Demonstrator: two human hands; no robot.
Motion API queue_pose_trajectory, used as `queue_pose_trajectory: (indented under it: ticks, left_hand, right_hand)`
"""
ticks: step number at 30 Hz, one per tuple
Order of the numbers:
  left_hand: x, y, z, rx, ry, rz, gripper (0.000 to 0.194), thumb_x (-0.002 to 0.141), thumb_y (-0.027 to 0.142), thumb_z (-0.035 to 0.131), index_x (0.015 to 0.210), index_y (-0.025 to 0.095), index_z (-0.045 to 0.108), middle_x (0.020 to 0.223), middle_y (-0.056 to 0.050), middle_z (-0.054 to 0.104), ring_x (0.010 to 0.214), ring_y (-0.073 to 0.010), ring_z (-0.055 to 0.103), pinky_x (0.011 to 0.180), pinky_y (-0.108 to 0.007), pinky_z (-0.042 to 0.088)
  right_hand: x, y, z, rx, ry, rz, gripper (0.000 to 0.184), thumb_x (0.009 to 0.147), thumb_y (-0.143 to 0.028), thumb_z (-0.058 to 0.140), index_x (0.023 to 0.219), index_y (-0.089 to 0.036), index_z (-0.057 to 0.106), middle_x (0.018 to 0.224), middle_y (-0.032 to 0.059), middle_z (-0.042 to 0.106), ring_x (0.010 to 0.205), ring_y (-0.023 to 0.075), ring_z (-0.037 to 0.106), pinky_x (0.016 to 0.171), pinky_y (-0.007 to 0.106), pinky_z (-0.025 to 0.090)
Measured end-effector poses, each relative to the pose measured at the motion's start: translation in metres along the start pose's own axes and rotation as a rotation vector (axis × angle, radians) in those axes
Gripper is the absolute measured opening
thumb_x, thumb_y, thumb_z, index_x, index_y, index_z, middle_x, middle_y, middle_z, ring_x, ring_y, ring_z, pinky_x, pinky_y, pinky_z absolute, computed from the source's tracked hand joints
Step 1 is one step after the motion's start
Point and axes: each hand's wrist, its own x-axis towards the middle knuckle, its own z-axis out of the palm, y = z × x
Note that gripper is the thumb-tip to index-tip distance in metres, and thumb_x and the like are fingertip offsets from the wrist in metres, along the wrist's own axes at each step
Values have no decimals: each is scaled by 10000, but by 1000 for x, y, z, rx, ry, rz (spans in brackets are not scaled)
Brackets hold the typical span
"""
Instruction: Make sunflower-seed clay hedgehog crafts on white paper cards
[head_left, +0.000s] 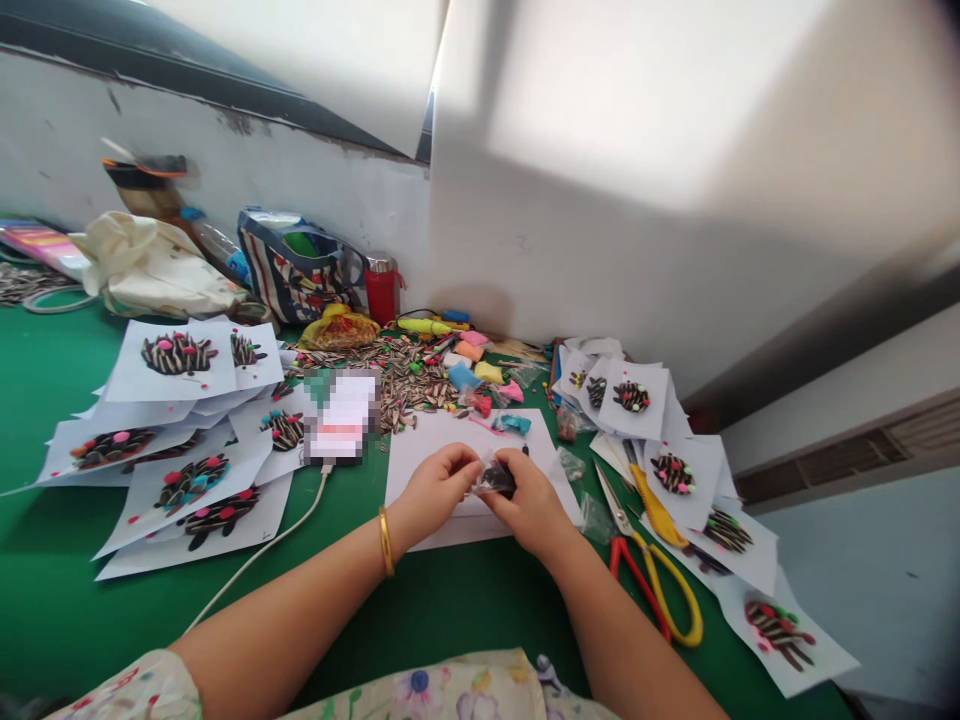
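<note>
Both hands meet over a sheet of white paper (424, 440) on the green table. Between them is a small clear plastic bag with something black in it (496, 478). My left hand (442, 490), with a gold bracelet at the wrist, pinches one side of the bag. The fingers of my right hand (529, 500) close on its other side. On the paper just beyond lies a blue lump in plastic wrapping (512, 424). Several packets of coloured clay (469, 372) lie behind the sheet, beside a heap of striped sunflower seeds (409, 375).
Stacked papers with seed figures stand left (187, 480) and right (675, 470). Scissors (652, 570) and a yellow utility knife (656, 505) lie right of my right hand. A phone (341, 420) trails a white cable on the left. Bags and a red flask (381, 290) line the wall.
</note>
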Motion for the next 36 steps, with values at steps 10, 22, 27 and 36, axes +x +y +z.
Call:
queue_pose_trajectory:
  ticks: [10, 22, 27, 36]
  left_hand:
    - [1, -6, -5, -36, 23, 22, 254, 868, 432, 526, 778, 195, 508, 682, 28, 492, 621, -122, 482, 595, -248, 435]
    - [0, -7, -5, -67, -15, 33, 239, 894, 410, 497, 793, 193, 509, 675, 28, 498, 628, -124, 480, 607, -260, 422]
    - [0, -7, -6, -92, -62, 15, 209, 887, 378, 519, 799, 189, 511, 686, 24, 510, 640, -125, 490, 623, -271, 427]
    - [-2, -2, -10, -139, -45, -36, 218, 791, 357, 651, 829, 174, 540, 781, 1, 540, 684, -121, 513, 622, -256, 441]
  right_hand:
    - [2, 0, -3, 134, -40, -105, 333, 921, -326, 543, 1234, -213, 532, 1148, 102, 608, 1061, 228, 575, 921, 384, 479]
    - [2, -8, -3, 87, 40, -124, 144, 934, -309, 524, 1032, -213, 569, 939, 58, 614, 856, 201, 567, 771, 328, 456]
    - [2, -10, -4, 103, 33, -111, 115, 951, -304, 497, 929, -215, 568, 896, 49, 606, 836, 196, 558, 751, 322, 443]
    - [3, -8, 0, 75, 17, -141, 104, 938, -284, 526, 979, -212, 588, 929, 58, 620, 870, 206, 561, 779, 335, 452]
